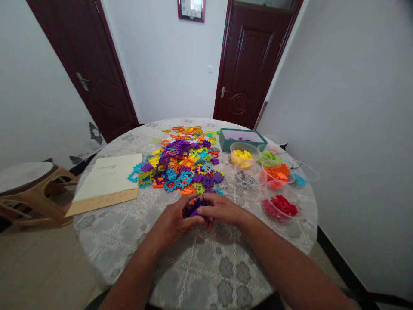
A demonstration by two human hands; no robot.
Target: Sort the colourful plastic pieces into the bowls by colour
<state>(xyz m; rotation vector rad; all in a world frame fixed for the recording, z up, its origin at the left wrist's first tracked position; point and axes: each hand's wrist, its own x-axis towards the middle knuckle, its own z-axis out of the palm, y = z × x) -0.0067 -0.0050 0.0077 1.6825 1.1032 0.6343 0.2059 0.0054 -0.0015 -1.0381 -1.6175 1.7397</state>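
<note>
Close to the near side of the table, my left hand and my right hand come together around purple plastic building pieces. Fingers of both hands are curled on them, and much of the pieces is hidden. Just beyond my hands spreads a heap of colourful gear-edged plastic pieces in purple, orange, blue, yellow and green. Its near edge lies close to my fingertips.
Clear tubs at the right hold yellow pieces, orange pieces, red pieces and grey pieces. Behind them stands a green box with purple pieces inside. Paper sheets lie at the left, and a stool stands beside the table.
</note>
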